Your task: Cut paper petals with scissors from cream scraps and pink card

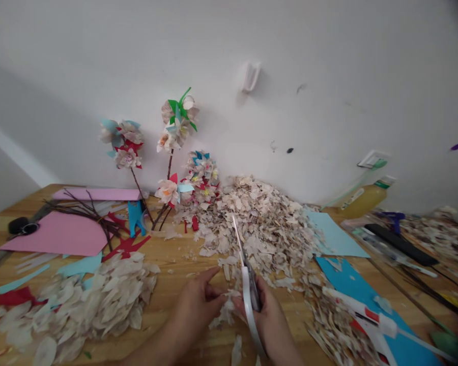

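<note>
The left hand pinches a pale dried husk scrap just left of the white-handled steel scissors, which the right hand grips. Left of the scissors a pile of trimmed pale petals looks done. Behind them a larger ragged husk heap seems uncut. Finished flowers on twigs stand beyond, and nothing blocks the hands on the wooden desk.

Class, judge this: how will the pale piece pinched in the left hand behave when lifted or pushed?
Probably very light and floppy: the pale piece looks thin and ragged, sagging beside the left hand. Likely fragile, as similar scraps lie curled and broken in the heap. Unlikely to roll: it looks flat.
</note>
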`<act>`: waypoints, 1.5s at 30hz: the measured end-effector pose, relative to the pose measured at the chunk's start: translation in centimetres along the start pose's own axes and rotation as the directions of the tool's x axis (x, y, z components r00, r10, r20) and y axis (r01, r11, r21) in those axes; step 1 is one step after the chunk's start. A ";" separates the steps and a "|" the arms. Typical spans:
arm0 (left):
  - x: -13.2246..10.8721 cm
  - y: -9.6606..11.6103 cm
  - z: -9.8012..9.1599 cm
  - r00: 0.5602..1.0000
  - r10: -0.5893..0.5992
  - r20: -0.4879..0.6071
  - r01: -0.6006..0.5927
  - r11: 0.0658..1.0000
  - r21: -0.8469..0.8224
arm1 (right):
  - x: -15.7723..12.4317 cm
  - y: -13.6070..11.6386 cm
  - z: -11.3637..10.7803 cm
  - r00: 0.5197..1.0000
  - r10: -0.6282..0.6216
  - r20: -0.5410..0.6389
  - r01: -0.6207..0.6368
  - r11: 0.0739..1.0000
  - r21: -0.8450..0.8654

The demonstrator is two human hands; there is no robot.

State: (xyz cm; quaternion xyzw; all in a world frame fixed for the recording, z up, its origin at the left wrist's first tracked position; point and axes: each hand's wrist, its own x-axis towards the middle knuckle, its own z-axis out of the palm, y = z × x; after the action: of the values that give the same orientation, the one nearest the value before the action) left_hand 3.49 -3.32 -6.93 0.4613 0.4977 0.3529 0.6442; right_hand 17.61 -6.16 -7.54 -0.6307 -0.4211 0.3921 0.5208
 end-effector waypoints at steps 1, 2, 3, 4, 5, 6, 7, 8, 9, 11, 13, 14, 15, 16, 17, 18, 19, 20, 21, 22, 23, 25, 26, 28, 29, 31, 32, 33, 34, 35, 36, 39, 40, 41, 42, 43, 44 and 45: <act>0.1 -0.4 -0.1 1.000 0.026 0.007 -0.026 1.000 0.001 | 0.0 -0.2 0.1 1.000 0.012 -0.006 -0.012 1.000 -0.023; 0.2 -0.7 -0.2 0.999 0.045 0.015 -0.044 0.999 -0.006 | -0.1 -0.5 0.1 0.999 0.034 -0.009 -0.035 0.998 -0.043; 0.2 -1.0 -0.3 0.998 0.053 0.023 -0.053 0.998 -0.016 | -0.1 -0.7 0.1 0.998 0.059 -0.014 -0.059 0.997 -0.059; 0.2 -1.2 -0.3 0.998 0.056 0.031 -0.056 0.998 -0.022 | -0.2 -0.9 0.1 0.997 0.072 -0.025 -0.074 0.995 -0.066; 0.2 -1.2 -0.3 0.998 0.054 0.039 -0.053 0.998 -0.021 | -0.2 -1.1 0.1 0.996 0.084 -0.036 -0.086 0.994 -0.064; 0.2 -1.2 -0.4 0.998 0.049 0.047 -0.049 0.999 -0.012 | -0.2 -1.2 0.0 0.995 0.091 -0.042 -0.093 0.994 -0.055; 0.1 -1.0 -0.4 0.998 0.043 0.054 -0.043 0.999 0.002 | -0.2 -1.3 0.0 0.995 0.093 -0.040 -0.095 0.994 -0.047; 0.1 -0.8 -0.4 0.998 0.036 0.061 -0.037 0.999 0.017 | -0.2 -1.3 -0.1 0.995 0.092 -0.031 -0.093 0.995 -0.042; 0.0 -0.6 -0.3 0.997 0.030 0.067 -0.032 0.999 0.027 | -0.1 -1.2 -0.1 0.996 0.088 -0.014 -0.088 0.995 -0.045; -0.2 -0.1 -0.3 0.997 0.015 0.078 -0.017 1.000 0.026 | -0.1 -1.1 -0.2 0.996 0.088 0.006 -0.087 0.994 -0.072; -0.3 0.5 -0.3 0.997 -0.007 0.083 0.007 1.000 0.000 | 0.0 -0.8 -0.3 0.996 0.094 -0.003 -0.094 0.992 -0.089; -0.4 0.7 -0.3 0.996 -0.018 0.085 0.019 1.000 -0.013 | 0.0 -0.6 -0.4 0.996 0.092 -0.003 -0.092 0.992 -0.084; -0.5 1.0 -0.3 0.996 -0.028 0.086 0.030 0.999 -0.022 | 0.1 -0.4 -0.5 0.996 0.090 0.000 -0.090 0.993 -0.071; -0.5 1.2 -0.3 0.996 -0.035 0.087 0.038 0.999 -0.027 | 0.1 -0.2 -0.6 0.996 0.086 0.006 -0.085 0.995 -0.052; -0.5 1.4 -0.3 0.995 -0.036 0.089 0.039 0.999 -0.031 | 0.1 0.0 -0.7 0.997 0.079 0.012 -0.079 0.996 -0.035; -0.6 1.5 -0.4 0.995 -0.029 0.092 0.032 0.999 -0.032 | 0.1 0.1 -0.8 0.997 0.073 0.016 -0.072 0.997 -0.022; -0.6 1.6 -0.4 0.995 -0.017 0.098 0.020 0.999 -0.033 | 0.1 0.1 -0.8 0.998 0.065 0.015 -0.065 0.998 -0.011; -0.6 1.7 -0.5 0.995 0.000 0.103 0.004 0.999 -0.039 | 0.1 0.0 -0.8 0.998 0.058 0.007 -0.058 0.998 0.004; -0.7 1.8 -0.6 0.995 0.022 0.099 -0.017 0.999 -0.051 | 0.1 -0.1 -0.7 0.999 0.051 0.000 -0.051 0.998 0.025; -0.7 1.9 -0.7 0.996 0.045 0.079 -0.039 0.997 -0.070 | 0.0 -0.4 -0.7 0.999 0.045 -0.004 -0.044 0.998 0.049; -0.6 1.9 -0.8 0.997 0.059 0.048 -0.054 0.994 -0.093 | -0.1 -0.6 -0.6 0.999 0.038 -0.013 -0.037 0.996 0.075; -0.5 2.0 -1.0 0.999 0.032 -0.033 -0.037 0.987 -0.154 | -0.3 -1.0 -0.5 0.999 0.023 -0.031 -0.020 0.995 0.101; -0.4 2.0 -1.0 0.999 -0.021 -0.049 0.011 0.981 -0.191 | -0.4 -1.1 -0.5 0.999 0.013 -0.044 -0.009 0.996 0.089; -0.1 1.8 -0.9 0.987 -0.159 -0.002 0.153 0.955 -0.254 | -0.6 -1.0 -0.6 0.997 -0.019 -0.069 0.022 0.999 0.048; 0.0 1.7 -0.8 0.975 -0.219 0.043 0.222 0.936 -0.274 | -0.7 -0.9 -0.7 0.996 -0.032 -0.079 0.035 0.999 0.036; 0.0 1.4 -0.5 0.951 -0.285 0.122 0.309 0.904 -0.295 | -1.0 -0.6 -0.7 0.996 -0.043 -0.082 0.048 0.997 0.052; -0.1 1.3 -0.3 0.946 -0.289 0.147 0.322 0.894 -0.313 | -1.1 -0.5 -0.6 0.996 -0.044 -0.080 0.051 0.995 0.083; -0.2 1.3 -0.1 0.942 -0.288 0.173 0.332 0.881 -0.338 | -1.3 -0.5 -0.4 0.995 -0.041 -0.086 0.051 0.992 0.119; -0.4 1.3 0.0 0.940 -0.277 0.197 0.334 0.866 -0.372 | -1.4 -0.5 -0.3 0.995 -0.037 -0.094 0.051 0.986 0.158; -0.6 1.4 0.1 0.942 -0.260 0.214 0.328 0.851 -0.410 | -1.5 -0.5 -0.1 0.994 -0.037 -0.104 0.057 0.979 0.194; -0.8 1.5 0.1 0.944 -0.241 0.225 0.319 0.838 -0.442 | -1.5 -0.5 0.1 0.993 -0.043 -0.113 0.067 0.973 0.220; -1.1 1.7 0.1 0.948 -0.213 0.238 0.306 0.818 -0.486 | -1.5 -0.3 0.4 0.989 -0.077 -0.129 0.107 0.963 0.246; -1.2 1.7 0.1 0.947 -0.212 0.241 0.307 0.816 -0.489 | -1.4 -0.2 0.4 0.988 -0.092 -0.127 0.121 0.962 0.243; -1.2 1.6 0.0 0.948 -0.210 0.240 0.304 0.818 -0.489 | -1.4 0.0 0.3 0.987 -0.104 -0.121 0.131 0.962 0.239; -1.1 1.6 0.0 0.952 -0.200 0.231 0.291 0.823 -0.488 | -1.3 0.1 0.2 0.988 -0.115 -0.102 0.136 0.963 0.235; -1.0 1.5 -0.1 0.959 -0.184 0.214 0.268 0.832 -0.486 | -1.3 0.3 0.1 0.990 -0.119 -0.073 0.133 0.964 0.232; -0.9 1.4 -0.1 0.967 -0.166 0.193 0.241 0.843 -0.480 | -1.2 0.4 0.0 0.993 -0.114 -0.034 0.119 0.965 0.232; -0.8 1.3 -0.2 0.973 -0.147 0.178 0.216 0.854 -0.473 | -1.2 0.6 -0.1 0.995 -0.101 0.002 0.098 0.966 0.240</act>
State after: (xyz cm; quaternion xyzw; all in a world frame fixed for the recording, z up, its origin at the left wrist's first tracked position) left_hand 3.14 -3.55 -5.46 0.2571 0.3889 0.3726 0.8024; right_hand 17.40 -7.41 -8.04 -0.5387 -0.4055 0.4179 0.6089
